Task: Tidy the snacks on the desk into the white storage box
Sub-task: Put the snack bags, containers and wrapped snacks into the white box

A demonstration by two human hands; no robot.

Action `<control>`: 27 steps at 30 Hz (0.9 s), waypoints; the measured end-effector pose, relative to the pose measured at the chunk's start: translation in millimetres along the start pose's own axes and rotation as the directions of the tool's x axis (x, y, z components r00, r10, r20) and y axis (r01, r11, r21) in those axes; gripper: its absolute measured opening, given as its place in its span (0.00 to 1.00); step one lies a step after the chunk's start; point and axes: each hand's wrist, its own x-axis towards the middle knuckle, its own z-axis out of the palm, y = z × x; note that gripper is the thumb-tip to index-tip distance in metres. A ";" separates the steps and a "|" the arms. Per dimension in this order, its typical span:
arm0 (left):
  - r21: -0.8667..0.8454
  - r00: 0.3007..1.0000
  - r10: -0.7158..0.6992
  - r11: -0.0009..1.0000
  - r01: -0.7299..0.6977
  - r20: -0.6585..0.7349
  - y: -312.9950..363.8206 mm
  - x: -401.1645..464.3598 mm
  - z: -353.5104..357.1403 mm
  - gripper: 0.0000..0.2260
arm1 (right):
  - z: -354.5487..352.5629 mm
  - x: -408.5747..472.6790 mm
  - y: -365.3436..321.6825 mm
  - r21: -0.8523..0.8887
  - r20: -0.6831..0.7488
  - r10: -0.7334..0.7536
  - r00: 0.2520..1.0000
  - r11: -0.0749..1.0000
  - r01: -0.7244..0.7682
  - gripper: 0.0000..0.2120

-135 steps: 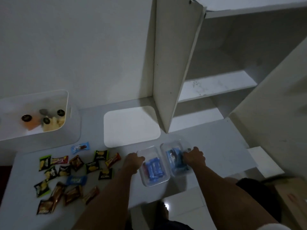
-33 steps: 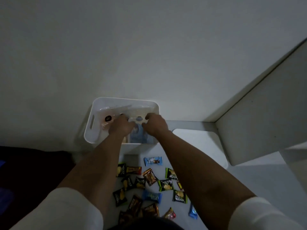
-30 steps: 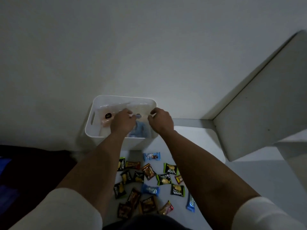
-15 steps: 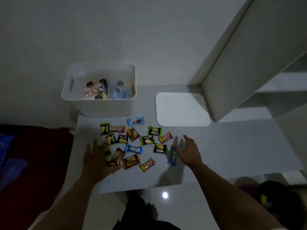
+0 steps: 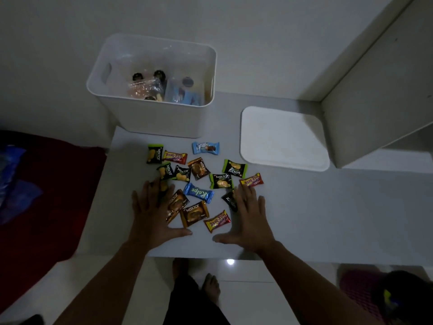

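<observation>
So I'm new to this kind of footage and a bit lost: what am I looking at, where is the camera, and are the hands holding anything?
There is no machine here. A person wears one wide-angle camera on the head, looking down at their own arms and bare feet. The left hand and right hand lie flat with fingers spread on a pale desk, either side of scattered small snack packets such as a blue Kalpe packet and a brown Nextar packet. Neither hand grips anything, though each partly covers a packet. Behind stands the white storage box, already holding some clear packages, with a flat white lid beside it.
</observation>
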 end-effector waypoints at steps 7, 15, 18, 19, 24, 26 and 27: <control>0.053 0.983 0.180 0.983 -0.178 -0.032 -5.2 22.8 2.3 0.53 | 16.6 38.0 -34.4 -0.202 -0.017 -0.172 0.985 0.965 0.165 0.54; 0.017 0.949 0.199 0.980 -0.201 -0.245 1.0 20.3 21.3 0.28 | 37.7 41.2 -26.8 -0.142 -0.232 -0.212 0.949 0.973 0.182 0.30; -0.011 0.933 0.203 0.976 -0.216 -0.299 0.8 18.9 23.6 0.29 | 37.9 44.9 -26.8 -0.104 -0.274 -0.192 0.942 0.980 0.169 0.33; -0.017 0.931 0.204 0.976 -0.219 -0.303 1.0 18.7 23.4 0.31 | 36.2 45.8 -27.7 -0.092 -0.281 -0.174 0.944 0.984 0.154 0.35; 0.035 0.946 0.217 0.976 -0.215 -0.242 1.5 21.7 18.1 0.38 | 24.2 54.4 -28.1 -0.196 -0.195 -0.191 0.962 0.969 0.152 0.41; 0.069 0.950 0.228 0.973 -0.218 -0.214 0.2 22.6 18.9 0.36 | 25.2 57.8 -27.0 -0.221 -0.164 -0.239 0.957 0.954 0.201 0.37; 0.079 0.948 0.240 0.970 -0.228 -0.211 -0.5 22.6 20.2 0.35 | 27.2 59.1 -25.9 -0.222 -0.168 -0.256 0.952 0.951 0.217 0.35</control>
